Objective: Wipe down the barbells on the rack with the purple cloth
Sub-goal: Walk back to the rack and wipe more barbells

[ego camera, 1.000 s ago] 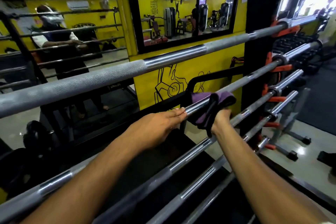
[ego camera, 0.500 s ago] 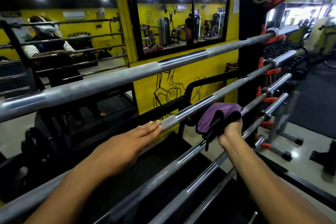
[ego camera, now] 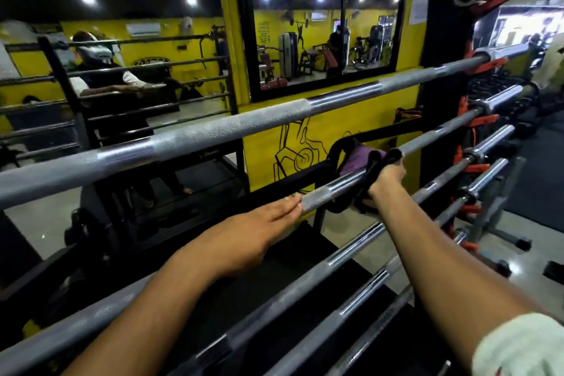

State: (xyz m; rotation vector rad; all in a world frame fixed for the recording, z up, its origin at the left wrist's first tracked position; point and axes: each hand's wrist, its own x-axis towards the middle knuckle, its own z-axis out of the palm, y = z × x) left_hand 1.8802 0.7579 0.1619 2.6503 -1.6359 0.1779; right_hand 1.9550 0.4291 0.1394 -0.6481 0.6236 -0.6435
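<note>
- The wall mirror [ego camera: 116, 76] at far left reflects a person behind a rack of bars; nothing there bears on the wiping.
- Task progress, as a judgement: only one barbell [ego camera: 317, 197], the third from the top, is under the cloth. Nothing shows whether the thick bar above [ego camera: 213, 134] or the lower bars [ego camera: 351, 253] have been wiped. I would say the job is somewhere in the middle, with the lower bars probably left.
- The left hand [ego camera: 244, 232] lies with straight fingers along the barbell, fingertips touching its rough grip section. It steadies the bar and holds nothing.
- The purple cloth [ego camera: 358, 159], with dark edges, is draped over the same barbell just right of the smooth shiny section, in front of the yellow wall.
- The right hand [ego camera: 386, 177] is curled round the cloth and the barbell together, gripping from below; the fingers themselves are mostly hidden by the fabric.
- At far right the rack upright [ego camera: 442, 64] carries orange hooks [ego camera: 485, 119] that cradle the bar ends.
</note>
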